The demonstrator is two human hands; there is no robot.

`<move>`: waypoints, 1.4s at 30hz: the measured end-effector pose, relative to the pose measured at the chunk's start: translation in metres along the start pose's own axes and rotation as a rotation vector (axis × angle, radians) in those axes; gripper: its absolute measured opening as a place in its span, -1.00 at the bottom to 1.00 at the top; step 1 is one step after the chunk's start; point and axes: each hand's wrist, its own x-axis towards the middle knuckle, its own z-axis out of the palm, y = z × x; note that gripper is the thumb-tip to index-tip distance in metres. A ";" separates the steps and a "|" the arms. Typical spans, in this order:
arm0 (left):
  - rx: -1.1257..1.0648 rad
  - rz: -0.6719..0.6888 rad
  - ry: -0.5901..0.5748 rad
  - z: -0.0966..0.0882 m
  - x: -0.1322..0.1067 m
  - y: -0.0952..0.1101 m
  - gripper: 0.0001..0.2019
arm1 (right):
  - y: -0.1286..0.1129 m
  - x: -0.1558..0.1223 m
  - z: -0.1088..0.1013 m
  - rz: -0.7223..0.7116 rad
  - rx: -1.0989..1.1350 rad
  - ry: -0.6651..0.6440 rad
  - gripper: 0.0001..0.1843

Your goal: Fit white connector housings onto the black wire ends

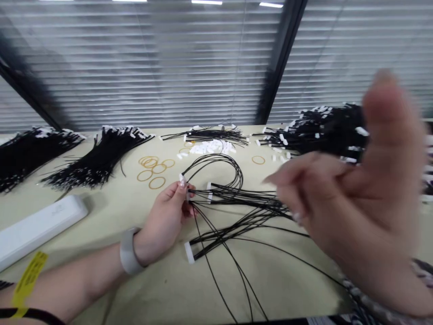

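Note:
My left hand [165,221] pinches a small white connector [183,181] between thumb and fingers, and the black wires of a wire harness [237,203] fan out from it across the table. Another white connector [189,252] lies at the harness's lower end, and a third [209,192] stands among the wires. My right hand [348,189] is raised above the table's right side, blurred by motion, with its fingers apart. Its fingertips are close above the wires and nothing shows in its grip.
Several bundles of black wire harnesses [99,155] lie along the far edge, with a large heap [324,133] at the right. Orange rubber bands [150,169] and a pile of white connectors [211,146] sit between them. A long white box [39,230] lies at the left.

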 end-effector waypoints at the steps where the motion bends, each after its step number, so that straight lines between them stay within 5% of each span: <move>1: 0.024 0.009 -0.012 0.000 0.000 0.000 -0.74 | 0.001 -0.002 0.002 0.042 -0.066 -0.144 -0.46; 3: 0.072 0.034 -0.047 0.000 -0.002 0.000 -0.74 | 0.006 -0.005 0.008 0.076 -0.245 -0.408 -0.70; 6: 0.139 0.054 -0.124 -0.002 -0.006 0.000 -0.71 | 0.014 -0.005 0.015 -0.044 -0.444 -0.556 -0.83; 21: 0.453 0.036 -0.238 -0.001 -0.016 0.002 -0.72 | 0.018 -0.021 0.018 -0.184 -0.873 -0.683 -0.83; 29: 0.351 0.012 -0.372 0.001 -0.020 0.005 -0.71 | 0.028 -0.020 0.025 -0.184 -0.762 -0.714 -0.81; 42: 0.354 0.006 -0.416 0.001 -0.021 0.005 -0.72 | 0.028 -0.021 0.024 -0.208 -0.749 -0.704 -0.77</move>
